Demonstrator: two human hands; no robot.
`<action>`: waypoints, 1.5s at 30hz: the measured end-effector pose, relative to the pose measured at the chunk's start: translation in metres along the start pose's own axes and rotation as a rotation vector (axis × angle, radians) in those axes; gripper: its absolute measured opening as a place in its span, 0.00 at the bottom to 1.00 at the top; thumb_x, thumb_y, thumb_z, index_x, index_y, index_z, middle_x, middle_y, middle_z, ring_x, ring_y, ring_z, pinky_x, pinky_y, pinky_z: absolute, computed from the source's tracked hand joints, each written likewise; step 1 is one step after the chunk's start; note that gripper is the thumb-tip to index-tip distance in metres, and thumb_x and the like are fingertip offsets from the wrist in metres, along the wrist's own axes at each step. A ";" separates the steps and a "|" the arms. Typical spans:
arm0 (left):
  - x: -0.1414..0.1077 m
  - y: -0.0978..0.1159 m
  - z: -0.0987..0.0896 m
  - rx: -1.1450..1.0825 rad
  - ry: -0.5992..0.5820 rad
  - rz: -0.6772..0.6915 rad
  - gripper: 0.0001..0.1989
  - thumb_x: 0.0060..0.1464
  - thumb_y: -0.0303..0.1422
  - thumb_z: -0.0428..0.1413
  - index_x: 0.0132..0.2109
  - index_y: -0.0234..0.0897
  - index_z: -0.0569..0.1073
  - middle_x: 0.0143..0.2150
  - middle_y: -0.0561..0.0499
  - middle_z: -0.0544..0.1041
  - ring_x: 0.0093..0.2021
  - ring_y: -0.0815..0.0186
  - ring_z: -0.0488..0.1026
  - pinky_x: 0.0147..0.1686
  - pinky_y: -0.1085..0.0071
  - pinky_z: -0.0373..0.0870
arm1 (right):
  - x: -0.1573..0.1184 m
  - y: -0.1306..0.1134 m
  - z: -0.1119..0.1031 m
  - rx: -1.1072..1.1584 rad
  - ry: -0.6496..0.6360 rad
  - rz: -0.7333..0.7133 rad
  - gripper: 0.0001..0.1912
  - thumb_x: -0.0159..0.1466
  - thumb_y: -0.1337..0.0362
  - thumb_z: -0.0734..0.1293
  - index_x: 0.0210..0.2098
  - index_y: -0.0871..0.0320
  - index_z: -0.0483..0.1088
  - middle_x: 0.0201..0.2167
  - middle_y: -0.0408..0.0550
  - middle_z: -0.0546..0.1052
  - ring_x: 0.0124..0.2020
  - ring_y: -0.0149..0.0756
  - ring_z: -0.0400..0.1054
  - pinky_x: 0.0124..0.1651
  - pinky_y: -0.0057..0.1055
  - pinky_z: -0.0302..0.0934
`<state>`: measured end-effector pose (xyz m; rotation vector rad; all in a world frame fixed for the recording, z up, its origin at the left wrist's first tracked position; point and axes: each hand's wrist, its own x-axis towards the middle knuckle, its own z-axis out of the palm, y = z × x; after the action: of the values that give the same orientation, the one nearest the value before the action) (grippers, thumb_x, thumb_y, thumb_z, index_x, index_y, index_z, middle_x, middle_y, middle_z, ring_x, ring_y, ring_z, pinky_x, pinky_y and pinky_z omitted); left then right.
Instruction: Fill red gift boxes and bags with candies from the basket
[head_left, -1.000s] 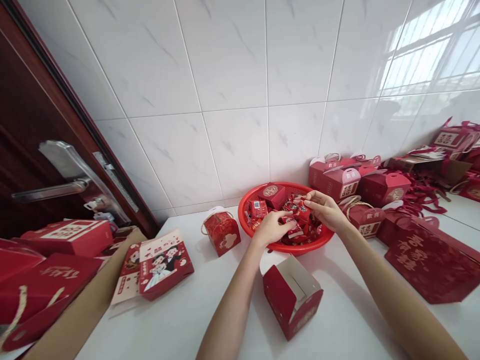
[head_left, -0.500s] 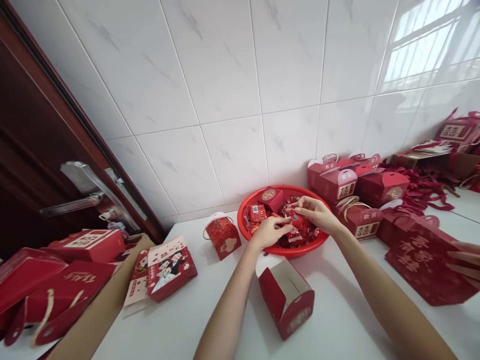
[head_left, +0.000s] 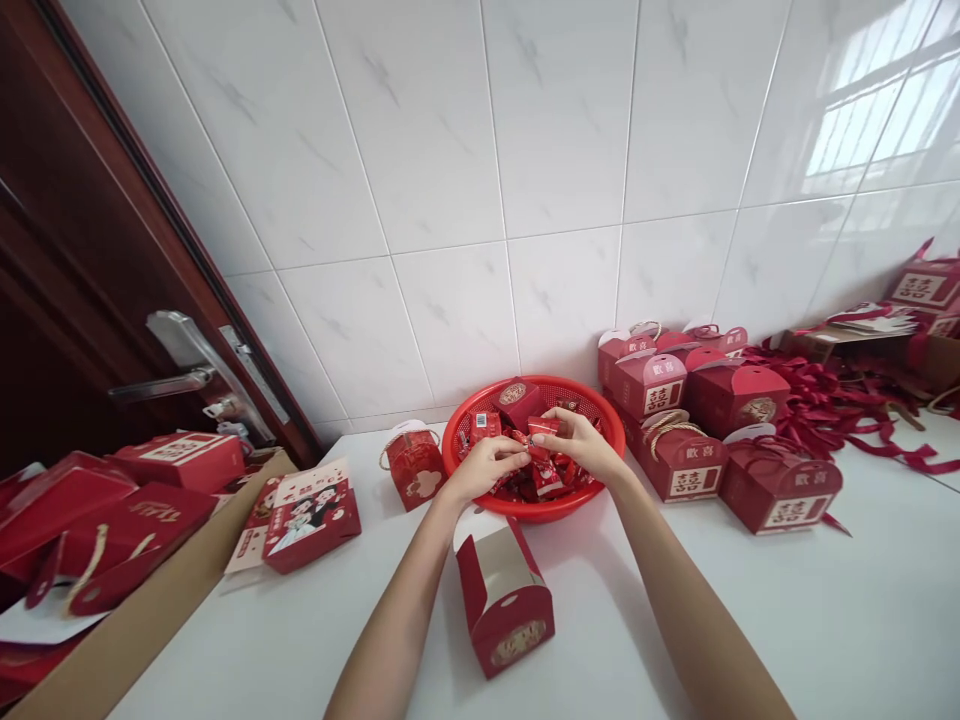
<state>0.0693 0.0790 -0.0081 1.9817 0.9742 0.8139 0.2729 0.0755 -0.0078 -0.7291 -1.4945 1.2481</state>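
Note:
Both of my hands are over a red plastic basket (head_left: pixel 613 440) heaped with red-wrapped sweets. My right hand (head_left: pixel 583 445) is closed on a small red candy packet (head_left: pixel 543 427) between thumb and fingers. Close beside it, my left hand (head_left: pixel 484 470) has its fingertips pinched together above the sweets; what is in them is too small to make out. A small dark red box (head_left: pixel 520 402) lies in the back of the basket. In front of the basket, between my forearms, stands a red gift box (head_left: pixel 517 622) with its top open and a pale inside.
Closed red gift boxes (head_left: pixel 686 470) are grouped right of the basket, with dark red ribbons (head_left: pixel 817 385) behind. A rope-handled box (head_left: pixel 415 468) stands left. Beyond it lie a box with a cartoon couple (head_left: pixel 315 525) and a carton (head_left: pixel 172 580) of red boxes by the door.
My hands have come closer together over the basket, and the right one now shows a red packet. Another person's hand and the large red box at the right have left view. The camera has shifted.

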 end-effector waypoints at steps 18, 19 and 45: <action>0.001 -0.002 -0.001 -0.018 0.077 -0.053 0.15 0.52 0.42 0.61 0.39 0.34 0.81 0.40 0.45 0.83 0.42 0.58 0.78 0.46 0.63 0.73 | 0.006 -0.005 -0.006 0.339 0.645 0.035 0.14 0.41 0.58 0.78 0.25 0.56 0.76 0.25 0.42 0.78 0.27 0.34 0.71 0.29 0.29 0.64; 0.002 -0.003 -0.001 -0.004 0.064 -0.045 0.14 0.53 0.41 0.60 0.39 0.35 0.81 0.41 0.45 0.83 0.42 0.58 0.78 0.46 0.63 0.73 | 0.006 -0.005 -0.006 0.325 0.645 0.046 0.15 0.41 0.58 0.79 0.25 0.56 0.76 0.24 0.42 0.78 0.27 0.34 0.70 0.27 0.29 0.63; 0.100 0.008 0.040 0.580 -0.157 -0.079 0.11 0.39 0.34 0.68 0.20 0.37 0.73 0.30 0.41 0.80 0.42 0.45 0.77 0.44 0.59 0.71 | 0.013 0.007 -0.022 0.533 0.633 -0.010 0.17 0.47 0.51 0.70 0.32 0.53 0.71 0.22 0.40 0.73 0.23 0.34 0.65 0.25 0.31 0.63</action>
<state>0.1541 0.1455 -0.0011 2.4265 1.2853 0.3397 0.2889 0.0963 -0.0116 -0.6634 -0.6140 1.1843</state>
